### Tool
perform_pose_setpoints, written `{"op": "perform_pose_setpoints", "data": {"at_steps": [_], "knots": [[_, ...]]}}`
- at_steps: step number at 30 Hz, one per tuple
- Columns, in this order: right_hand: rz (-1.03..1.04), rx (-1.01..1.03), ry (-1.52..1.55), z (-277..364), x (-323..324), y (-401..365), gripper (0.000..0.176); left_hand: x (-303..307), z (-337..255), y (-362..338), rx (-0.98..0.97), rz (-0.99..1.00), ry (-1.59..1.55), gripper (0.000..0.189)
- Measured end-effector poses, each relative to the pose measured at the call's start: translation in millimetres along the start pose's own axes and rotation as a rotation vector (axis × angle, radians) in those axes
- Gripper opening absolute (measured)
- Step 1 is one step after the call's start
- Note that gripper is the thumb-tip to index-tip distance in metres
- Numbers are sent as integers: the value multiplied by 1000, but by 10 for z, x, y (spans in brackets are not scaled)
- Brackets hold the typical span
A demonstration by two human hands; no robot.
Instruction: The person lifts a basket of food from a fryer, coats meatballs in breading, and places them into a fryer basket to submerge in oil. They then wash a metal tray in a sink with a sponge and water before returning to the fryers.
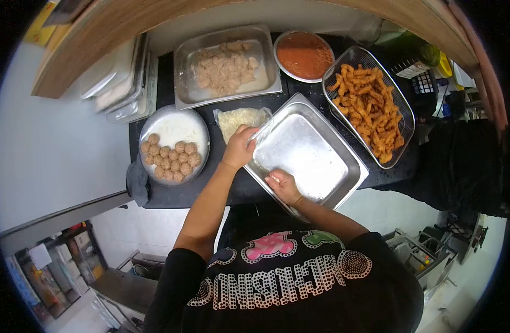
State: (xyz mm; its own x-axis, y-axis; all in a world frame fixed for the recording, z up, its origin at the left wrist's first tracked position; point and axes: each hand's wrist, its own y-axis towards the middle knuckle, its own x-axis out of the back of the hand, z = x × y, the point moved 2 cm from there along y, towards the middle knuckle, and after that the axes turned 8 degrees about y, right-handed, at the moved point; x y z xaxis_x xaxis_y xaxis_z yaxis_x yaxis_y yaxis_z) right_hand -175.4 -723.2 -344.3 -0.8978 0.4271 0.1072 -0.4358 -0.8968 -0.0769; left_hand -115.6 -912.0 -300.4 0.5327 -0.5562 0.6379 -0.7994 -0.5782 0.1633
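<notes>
My left hand (241, 145) is closed on the loose clear end of a plastic bag (232, 121) that holds pale shreds, perhaps grated cheese. The bag lies between a round tray and an empty-looking steel pan (307, 147), and its open end reaches over the pan's left rim. Over the pan's near left edge, my right hand (283, 187) has its fingers curled in. A bit of something whitish shows at those fingertips, too small to name. Dark specks are scattered on the pan's bottom.
A round metal tray (180, 119) with several meatballs stands left. Behind are a steel pan (180, 83) of ground meat mixture and a bowl (305, 55) of orange-red sauce or crumbs. A wire basket (408, 111) of fried strips is right. A wooden shelf (127, 25) hangs overhead.
</notes>
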Motion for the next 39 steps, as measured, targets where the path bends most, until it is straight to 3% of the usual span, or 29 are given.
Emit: {"op": "perform_pose_setpoints", "data": {"at_steps": [4, 7, 10, 13, 14, 21, 23, 25, 28, 31, 33, 34, 35, 36, 37, 39], "knots": [[-3, -52, 18, -5, 5, -14, 17, 15, -26, 5, 25, 31, -4, 33], [89, -375, 65, 26, 74, 114, 19, 87, -96, 49, -12, -37, 81, 32], [-124, -717, 318, 300, 255, 287, 18, 296, -175, 104, -43, -66, 319, 34], [-61, -903, 939, -93, 443, 424, 15, 504, -287, 211, -37, -122, 483, 37], [-135, -951, 1013, -149, 469, 459, 17, 570, -357, 241, -54, -116, 507, 35], [65, -837, 1262, 626, 472, 964, 24, 658, -453, 310, 59, 53, 351, 58], [144, -739, 1260, 680, 359, 1274, 20, 666, -477, 310, 90, 102, 296, 66], [-158, -685, 1170, 596, 21, 1658, 22, 668, -519, 314, 66, 103, 266, 68], [-311, -693, 844, 1007, -258, 1808, 35, 729, -634, 315, 40, 91, 207, 68], [-166, -582, 615, 864, -285, 1869, 43, 788, -585, 280, 5, 10, 211, 66], [-111, -594, 467, 960, -57, 1704, 28, 791, -503, 250, -10, -46, 219, 62], [-79, -590, 353, 800, 102, 1633, 30, 790, -444, 239, -9, -61, 218, 59], [-36, -388, 336, 1004, 251, 1417, 30, 768, -403, 194, -7, -77, 217, 57], [-140, -495, 457, 1234, 368, 1261, 30, 765, -428, 165, 45, -60, 118, 52], [-141, -480, 406, 1057, 500, 1146, 25, 667, -346, 113, 37, -58, 175, 51], [0, -480, 144, 624, 592, 975, 21, 406, -155, 27, 12, -54, 293, 49]]}}
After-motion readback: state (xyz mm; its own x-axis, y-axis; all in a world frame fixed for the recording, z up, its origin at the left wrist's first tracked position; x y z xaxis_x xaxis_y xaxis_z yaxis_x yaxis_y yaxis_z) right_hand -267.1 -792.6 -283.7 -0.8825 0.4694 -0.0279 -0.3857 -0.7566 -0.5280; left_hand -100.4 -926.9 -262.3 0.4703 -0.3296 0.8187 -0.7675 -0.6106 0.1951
